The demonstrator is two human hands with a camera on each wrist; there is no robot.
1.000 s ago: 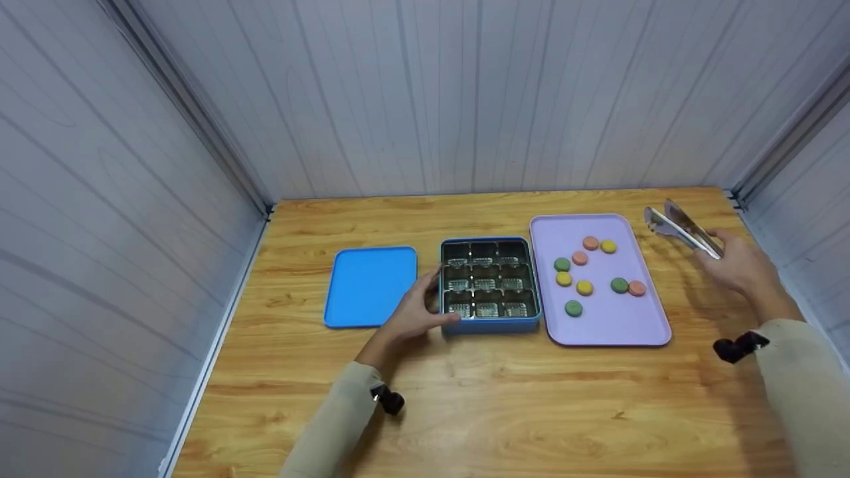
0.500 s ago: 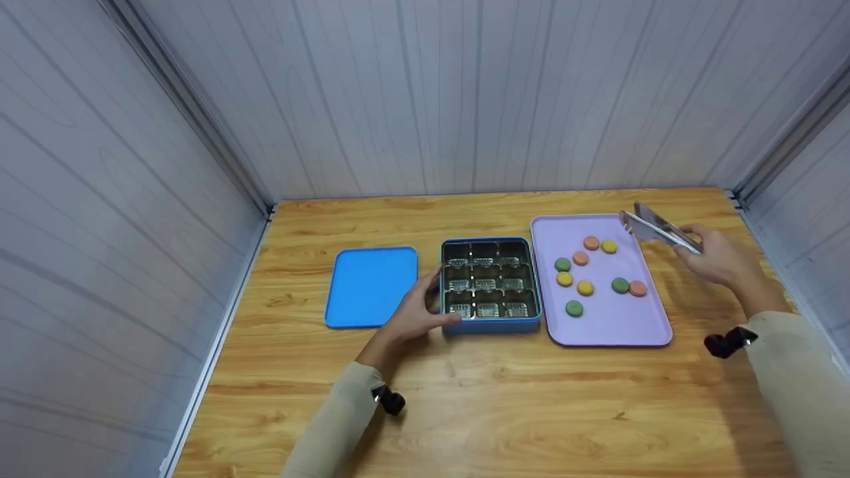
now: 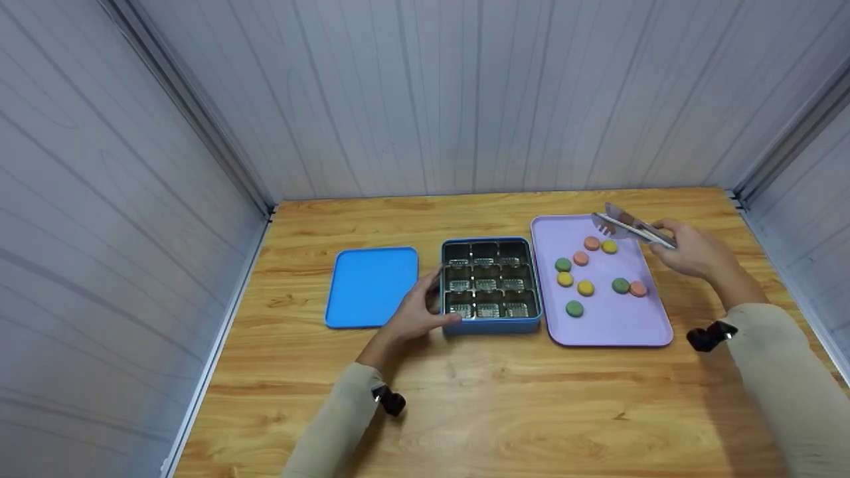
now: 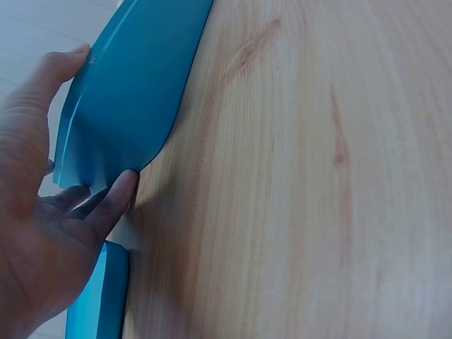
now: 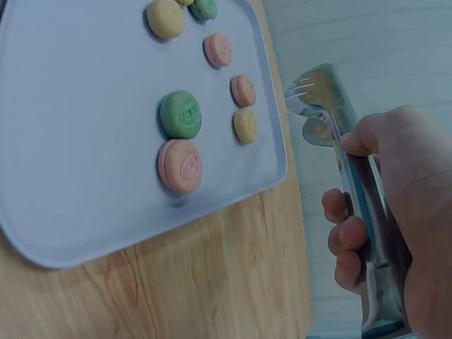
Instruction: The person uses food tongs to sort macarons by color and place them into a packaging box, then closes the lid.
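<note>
The right hand (image 3: 694,254) gripped metal tongs (image 3: 631,228), fingers curled round the handles, with the tips held above the far right corner of the lilac tray (image 3: 611,325), close over the top orange and yellow cookies. In the right wrist view the tongs (image 5: 353,176) showed both tips near each other, only a narrow gap between them, holding nothing. The tray lay at the 3 o'clock side of the tin (image 3: 490,324), just beside it.

Eight cookies lay loose on the tray: an orange one (image 3: 592,243) and a yellow one (image 3: 609,247) at its 12 o'clock end, another orange (image 3: 581,258) just below them, a green (image 3: 562,265) and a yellow (image 3: 564,279) toward 9 o'clock, a yellow (image 3: 585,287) near the middle, a green (image 3: 620,285) touching an orange (image 3: 637,289) at 3 o'clock, and a green (image 3: 574,308) toward 6 o'clock.

The left hand (image 3: 415,312) held the tin at its 9 o'clock side, thumb on the near corner, fingers along the wall. The tin's nine compartments were bare. The blue lid (image 3: 370,285) lay flat at 9 o'clock from the tin, close by it. All rested on the wooden table (image 3: 465,411).
</note>
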